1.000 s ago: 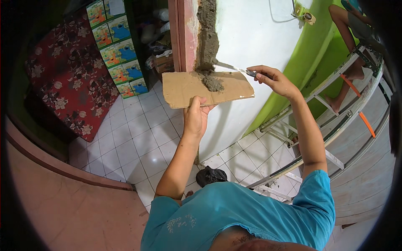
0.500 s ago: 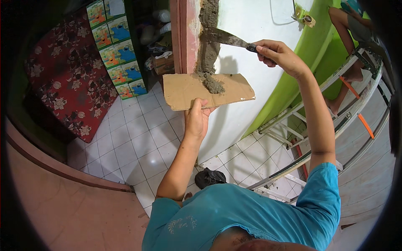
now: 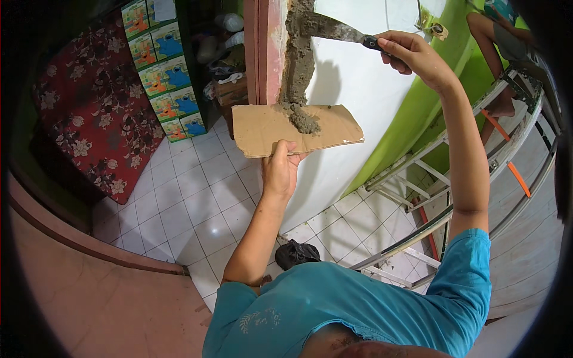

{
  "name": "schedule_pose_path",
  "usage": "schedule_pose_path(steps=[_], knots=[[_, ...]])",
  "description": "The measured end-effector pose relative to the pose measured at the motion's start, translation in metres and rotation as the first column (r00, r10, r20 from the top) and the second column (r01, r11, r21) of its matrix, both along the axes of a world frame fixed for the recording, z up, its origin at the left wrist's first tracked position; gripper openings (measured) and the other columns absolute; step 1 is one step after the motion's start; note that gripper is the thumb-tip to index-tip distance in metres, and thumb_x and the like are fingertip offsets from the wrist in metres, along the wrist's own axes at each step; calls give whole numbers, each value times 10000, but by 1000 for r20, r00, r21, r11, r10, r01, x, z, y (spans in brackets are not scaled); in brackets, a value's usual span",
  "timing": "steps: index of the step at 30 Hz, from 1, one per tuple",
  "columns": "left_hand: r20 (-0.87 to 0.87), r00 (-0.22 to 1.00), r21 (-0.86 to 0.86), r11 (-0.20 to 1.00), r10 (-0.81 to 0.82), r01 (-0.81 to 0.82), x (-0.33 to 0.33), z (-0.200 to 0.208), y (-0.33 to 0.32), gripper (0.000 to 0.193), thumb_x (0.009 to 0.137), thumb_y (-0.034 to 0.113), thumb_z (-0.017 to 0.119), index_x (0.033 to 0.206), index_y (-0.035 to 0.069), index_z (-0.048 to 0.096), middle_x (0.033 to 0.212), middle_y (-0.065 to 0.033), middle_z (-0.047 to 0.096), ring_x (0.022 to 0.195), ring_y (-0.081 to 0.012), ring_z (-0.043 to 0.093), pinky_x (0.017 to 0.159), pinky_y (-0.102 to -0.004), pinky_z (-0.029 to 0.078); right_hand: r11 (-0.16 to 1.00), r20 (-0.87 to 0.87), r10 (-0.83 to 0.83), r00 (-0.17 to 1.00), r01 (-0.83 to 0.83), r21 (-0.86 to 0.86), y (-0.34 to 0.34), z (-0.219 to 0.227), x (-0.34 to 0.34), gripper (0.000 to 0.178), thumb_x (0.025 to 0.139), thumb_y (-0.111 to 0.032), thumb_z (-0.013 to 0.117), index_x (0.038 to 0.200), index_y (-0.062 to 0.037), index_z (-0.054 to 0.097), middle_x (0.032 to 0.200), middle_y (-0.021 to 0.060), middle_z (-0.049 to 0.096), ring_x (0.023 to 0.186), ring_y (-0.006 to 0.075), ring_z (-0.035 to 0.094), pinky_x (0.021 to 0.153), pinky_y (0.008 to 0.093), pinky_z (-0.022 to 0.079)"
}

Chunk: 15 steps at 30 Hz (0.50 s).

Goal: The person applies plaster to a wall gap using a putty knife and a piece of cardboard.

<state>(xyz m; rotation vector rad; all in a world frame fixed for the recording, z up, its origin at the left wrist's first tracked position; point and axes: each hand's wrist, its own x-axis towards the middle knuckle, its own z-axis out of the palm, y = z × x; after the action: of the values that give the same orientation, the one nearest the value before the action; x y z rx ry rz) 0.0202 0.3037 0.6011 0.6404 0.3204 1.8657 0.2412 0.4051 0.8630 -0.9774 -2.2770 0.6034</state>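
Observation:
My left hand (image 3: 280, 170) grips the near edge of a piece of cardboard (image 3: 256, 128), thumb on top and fingers beneath. A lump of wet grey mortar (image 3: 305, 123) sits on the cardboard, whose far edge meets the wall. In my right hand (image 3: 415, 56) is the dark handle of a putty knife (image 3: 340, 28). Its wide blade lies against a strip of rough mortar (image 3: 296, 74) running up the wall beside the pink door frame (image 3: 258, 53). The blade's tip is smeared with mortar.
An aluminium ladder (image 3: 507, 149) stands at the right, with another person's bare leg (image 3: 484, 51) by it. A black plastic bag (image 3: 296, 255) rests on the tiled floor (image 3: 203, 206). A yellowish electrical box (image 3: 439, 30) hangs on the wall. Red floral fabric (image 3: 98, 113) is at the left.
My right hand has moved up and slightly right, carrying the putty knife higher along the mortar strip. My left hand and the cardboard have stayed in place.

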Motion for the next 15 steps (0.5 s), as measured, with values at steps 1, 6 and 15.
schedule_pose_path(steps=[1, 6, 15], knots=[[2, 1000, 1, 1000, -8, 8, 0, 0, 0, 400, 888, 24, 500, 1287, 6, 491, 1287, -123, 527, 1175, -294, 592, 976, -549, 539, 1000, -12, 6, 1000, -6, 2, -3, -1, 1, 340, 1017, -337, 608, 1143, -34, 696, 762, -21, 599, 579, 26, 421, 505, 200, 321], [-4, 1000, -15, 1000, 9, -9, -1, -1, 2, 411, 888, 32, 484, 1295, -28, 481, 1294, -142, 552, 1174, -310, 607, 992, -531, 539, 997, 83, 3, 997, -9, 74, -15, -22, -20, 330, 1030, -315, 585, 1154, -28, 691, 738, -12, 600, 572, 48, 435, 506, 226, 361], [5, 1000, -12, 1000, 11, -11, 2, 2, 0, 388, 888, 35, 489, 1267, -47, 486, 1271, -156, 561, 1146, -316, 623, 983, -512, 549, 951, 59, -124, 990, 102, 292, -41, -19, -33, 321, 1032, -311, 574, 1117, -27, 696, 711, 6, 616, 574, 73, 486, 533, 262, 419]])
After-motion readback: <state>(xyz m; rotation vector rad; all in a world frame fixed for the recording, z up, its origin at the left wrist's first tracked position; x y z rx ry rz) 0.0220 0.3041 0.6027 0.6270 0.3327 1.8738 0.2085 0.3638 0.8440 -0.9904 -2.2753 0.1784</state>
